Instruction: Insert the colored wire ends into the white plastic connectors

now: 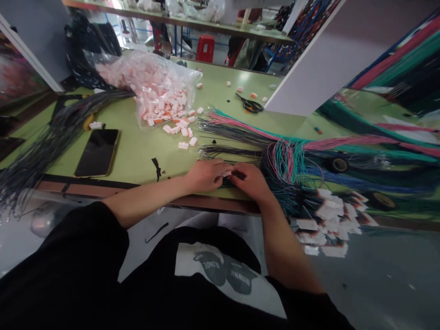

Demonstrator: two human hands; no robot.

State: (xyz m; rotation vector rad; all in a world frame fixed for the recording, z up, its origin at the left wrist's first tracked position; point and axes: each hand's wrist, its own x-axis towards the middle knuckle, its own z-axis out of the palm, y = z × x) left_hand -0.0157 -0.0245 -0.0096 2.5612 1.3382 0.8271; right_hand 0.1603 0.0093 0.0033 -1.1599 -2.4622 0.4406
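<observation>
Near the front edge of the green table, my left hand [206, 175] is closed on a small white connector [226, 173]. My right hand [250, 179] meets it from the right, its thumb and fingers pinched at the connector's other end; whether a wire is between them is too small to tell. Just beyond both hands lie the loose ends of dark wires [233, 151], with pink and green wires [237, 123] behind them. A looped pink and green bundle [287, 160] sits right of my right hand. Loose white and orange connectors [183, 145] lie beyond my left hand.
A clear bag of connectors [147, 82] lies at the back left, near a phone [97, 152] and grey wires [68, 121]. Black scissors [252, 105] rest at the back. Tape rolls [338, 164] and wired white connectors [332, 215], hanging over the front edge, are on the right.
</observation>
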